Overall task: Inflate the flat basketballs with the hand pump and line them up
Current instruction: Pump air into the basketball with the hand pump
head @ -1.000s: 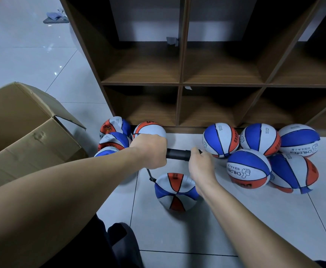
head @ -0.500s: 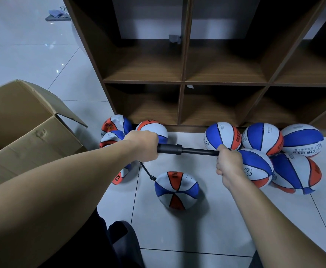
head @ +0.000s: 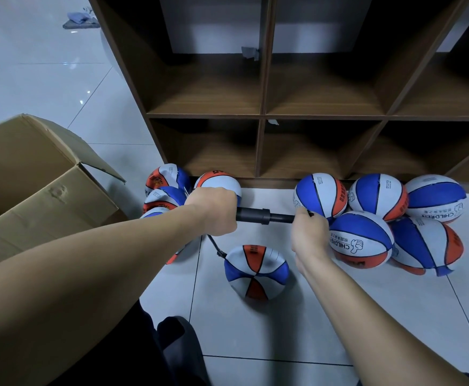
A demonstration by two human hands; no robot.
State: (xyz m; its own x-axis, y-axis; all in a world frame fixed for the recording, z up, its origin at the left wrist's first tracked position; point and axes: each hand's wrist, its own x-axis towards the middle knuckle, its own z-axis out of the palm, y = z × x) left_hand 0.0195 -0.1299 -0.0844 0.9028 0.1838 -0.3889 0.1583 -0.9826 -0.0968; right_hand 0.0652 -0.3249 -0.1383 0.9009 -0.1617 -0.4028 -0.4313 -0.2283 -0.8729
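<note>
1. I am watching both hands working the hand pump (head: pixel 265 217), held above the tiled floor (head: pixel 297 316) in front of the wooden cubby shelf (head: pixel 264 115).
2. The pump's long axis is lying almost level, running left to right across the view. The barrel end is sitting in the left hand (head: pixel 214 211), the handle end in the right hand (head: pixel 308 235).
3. The left hand is wrapping fully around the barrel, fingers curled tight. The right hand is closing around the handle, knuckles facing me; only a short run of rod is showing between the barrel collar and that fist.
4. A thin black hose (head: pixel 214 245) is dropping from under the left hand, down and to the right, to the half-flat basketball (head: pixel 255 271) on the floor. I cannot tell how well the needle is seated.
5. That ball is lying below and between the two hands, nearer to me than the pump, and is looking caved at its lower side.
6. My reading: the next stroke is turning on the right hand travelling along the pump axis while the left is staying put, so the hose is not tugging the ball.
7. Round balls (head: pixel 361 240) are clustering just beside the right hand; flatter ones (head: pixel 166 188) are lying behind the left wrist, by the cardboard box (head: pixel 38 190).
</note>
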